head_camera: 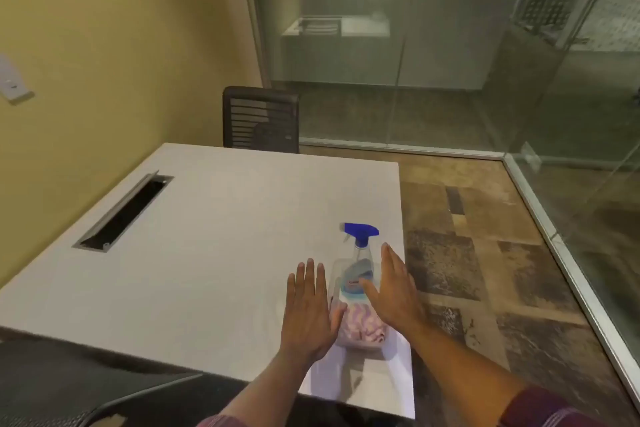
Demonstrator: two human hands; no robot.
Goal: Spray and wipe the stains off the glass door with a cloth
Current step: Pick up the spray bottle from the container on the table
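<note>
A clear spray bottle (pixel 359 265) with a blue trigger head stands near the right edge of the white table (pixel 207 239). Just in front of it lies a crumpled pink and white cloth (pixel 360 328). My left hand (pixel 308 312) hovers flat, fingers apart, left of the cloth and bottle. On the other side my right hand (pixel 393 291) is spread open beside the bottle, with the thumb reaching across the label. Neither hand grips anything. Glass walls (pixel 450 80) run along the back and right of the room.
A black mesh chair (pixel 260 118) stands at the table's far side. A cable slot (pixel 124 210) with a raised lid is set into the table at left. Another dark chair (pixel 52 381) is at the bottom left. Patterned carpet (pixel 485 270) lies between table and glass.
</note>
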